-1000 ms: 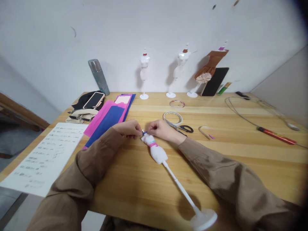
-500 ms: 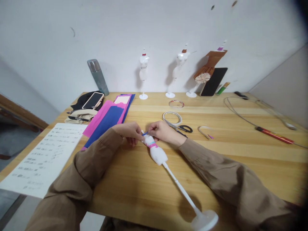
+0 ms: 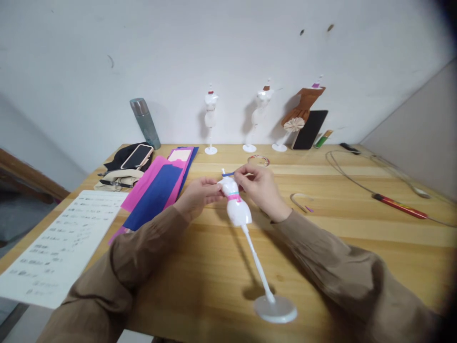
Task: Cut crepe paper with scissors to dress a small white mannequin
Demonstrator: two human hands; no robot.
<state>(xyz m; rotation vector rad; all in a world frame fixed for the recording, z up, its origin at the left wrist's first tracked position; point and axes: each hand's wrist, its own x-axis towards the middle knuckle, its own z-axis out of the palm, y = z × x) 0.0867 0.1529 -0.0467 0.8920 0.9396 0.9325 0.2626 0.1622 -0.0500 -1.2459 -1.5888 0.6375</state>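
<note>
A small white doll mannequin (image 3: 239, 212) on a round-based stand leans away from me, with a pink and light-blue band (image 3: 234, 197) at its waist. My left hand (image 3: 200, 194) grips the mannequin at its shoulder, thumb and fingers closed on it. A narrow blue strip (image 3: 228, 175) lies at the mannequin's neck. Its right end is pinched between the thumb and forefinger of my right hand (image 3: 259, 186).
Blue and pink sheets (image 3: 153, 190) lie left, near a written paper (image 3: 60, 243), a phone (image 3: 137, 156) and a pouch (image 3: 119, 179). Along the wall stand a bottle (image 3: 145, 124), two bare mannequins (image 3: 210, 112) and one in a brown dress (image 3: 303, 105). A red-handled corded tool (image 3: 400, 206) lies right.
Both hands have raised the mannequin and shifted its upper part right and away from me. My right hand has drawn the strip's end out to the right. The view has tilted slightly upward.
</note>
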